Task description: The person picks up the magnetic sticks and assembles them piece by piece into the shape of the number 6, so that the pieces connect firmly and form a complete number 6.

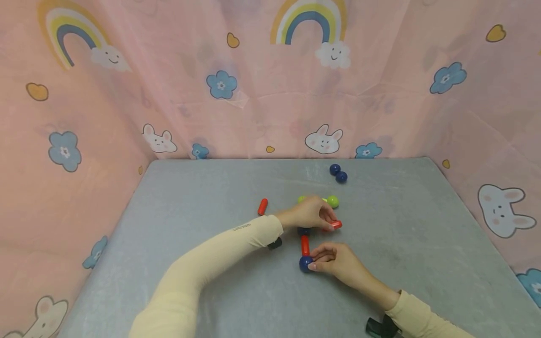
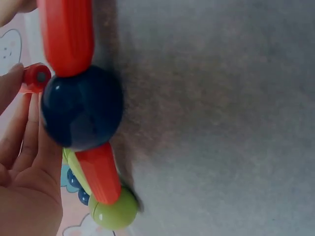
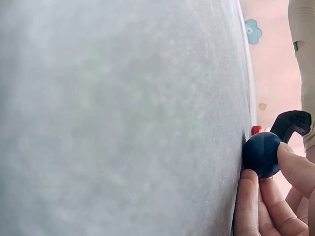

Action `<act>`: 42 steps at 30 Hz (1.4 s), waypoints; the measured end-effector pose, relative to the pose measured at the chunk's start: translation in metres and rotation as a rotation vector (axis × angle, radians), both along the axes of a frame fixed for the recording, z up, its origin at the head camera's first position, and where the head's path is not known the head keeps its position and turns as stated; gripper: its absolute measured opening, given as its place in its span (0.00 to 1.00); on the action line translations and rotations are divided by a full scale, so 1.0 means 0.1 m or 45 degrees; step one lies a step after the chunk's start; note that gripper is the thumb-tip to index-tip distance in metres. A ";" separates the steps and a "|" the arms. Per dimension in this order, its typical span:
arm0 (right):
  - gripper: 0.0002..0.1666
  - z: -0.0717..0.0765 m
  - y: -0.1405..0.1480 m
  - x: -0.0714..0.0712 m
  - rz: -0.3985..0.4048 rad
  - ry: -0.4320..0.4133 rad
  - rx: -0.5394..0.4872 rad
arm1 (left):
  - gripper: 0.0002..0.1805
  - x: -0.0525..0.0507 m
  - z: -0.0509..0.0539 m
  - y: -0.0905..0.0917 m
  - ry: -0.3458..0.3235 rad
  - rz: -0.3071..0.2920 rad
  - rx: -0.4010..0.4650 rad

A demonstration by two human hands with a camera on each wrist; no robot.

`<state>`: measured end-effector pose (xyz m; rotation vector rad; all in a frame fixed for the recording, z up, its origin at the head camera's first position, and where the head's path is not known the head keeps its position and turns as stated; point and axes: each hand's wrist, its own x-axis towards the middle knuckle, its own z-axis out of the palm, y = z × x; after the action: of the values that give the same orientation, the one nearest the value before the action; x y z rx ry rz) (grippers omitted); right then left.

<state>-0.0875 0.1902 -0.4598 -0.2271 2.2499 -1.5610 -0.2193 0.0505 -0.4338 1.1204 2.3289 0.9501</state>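
Note:
My left hand (image 1: 310,213) pinches a short red rod (image 1: 336,225) above the table; in the left wrist view its round grey end faces the camera. A blue ball (image 1: 305,264) is held between the thumb and fingers of my right hand (image 1: 340,263). From that ball a red rod (image 1: 305,246) runs away to a second blue ball (image 2: 82,107), partly hidden under the left hand in the head view. Beyond it, another red rod (image 2: 100,173) joins a green ball (image 2: 114,209), and a light green rod leads to a further green ball (image 1: 333,202).
A loose red rod (image 1: 263,206) lies left of the built piece. Two blue balls (image 1: 341,177) touch each other near the back edge of the grey table (image 1: 203,188). A printed pink cloth (image 1: 262,112) stands behind and at both sides.

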 end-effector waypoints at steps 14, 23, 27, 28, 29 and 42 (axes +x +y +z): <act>0.23 -0.02 0.01 -0.01 0.015 0.026 -0.012 | 0.12 0.01 -0.11 0.02 0.005 0.000 -0.097; 0.24 -0.03 0.02 -0.01 0.028 0.013 -0.010 | 0.13 0.02 -0.10 0.03 -0.022 0.021 -0.098; 0.23 -0.04 0.02 -0.01 0.024 0.006 0.003 | 0.14 0.03 -0.06 -0.03 -0.082 0.034 -0.003; 0.23 -0.04 0.02 -0.01 0.024 0.005 0.006 | 0.14 0.03 -0.06 -0.05 -0.101 0.040 0.035; 0.23 -0.05 0.02 -0.01 0.023 0.001 0.006 | 0.15 0.03 -0.06 -0.08 -0.115 0.048 0.077; 0.23 -0.05 0.01 -0.02 0.009 -0.002 0.023 | 0.18 0.29 -0.06 -0.66 -0.217 0.374 0.347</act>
<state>-0.0891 0.1916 -0.4645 -0.2281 2.2585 -1.5368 -0.1901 -0.0151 -0.4401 0.7634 2.3104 1.4451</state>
